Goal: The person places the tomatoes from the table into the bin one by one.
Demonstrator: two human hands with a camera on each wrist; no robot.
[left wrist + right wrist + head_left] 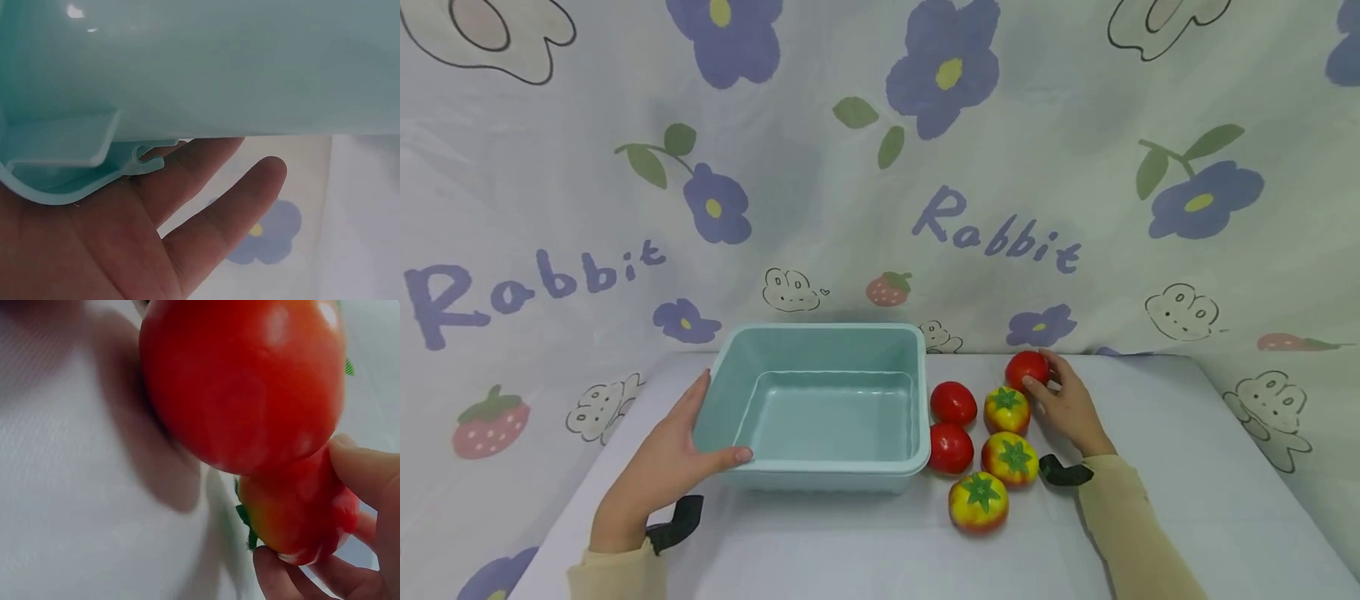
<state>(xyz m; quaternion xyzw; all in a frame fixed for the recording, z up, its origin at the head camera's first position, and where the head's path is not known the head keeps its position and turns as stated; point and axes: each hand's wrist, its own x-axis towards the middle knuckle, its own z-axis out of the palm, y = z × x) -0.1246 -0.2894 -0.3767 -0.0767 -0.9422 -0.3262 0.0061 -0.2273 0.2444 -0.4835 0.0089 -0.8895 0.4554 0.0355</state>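
Observation:
A pale blue-green plastic basin stands on the white table. My left hand grips its left front corner, thumb over the rim and fingers along the outer side wall. In the left wrist view the fingers reach beneath the rim. Beyond the basin's right side, my right hand holds a red tomato at the back of the group, thumb and fingers around it. The right wrist view shows this tomato behind a nearer tomato.
Two tomatoes with red sides up lie against or close to the basin's right wall. Beside them sit three yellow-red tomatoes with green leafy tops. A printed cloth hangs behind the table.

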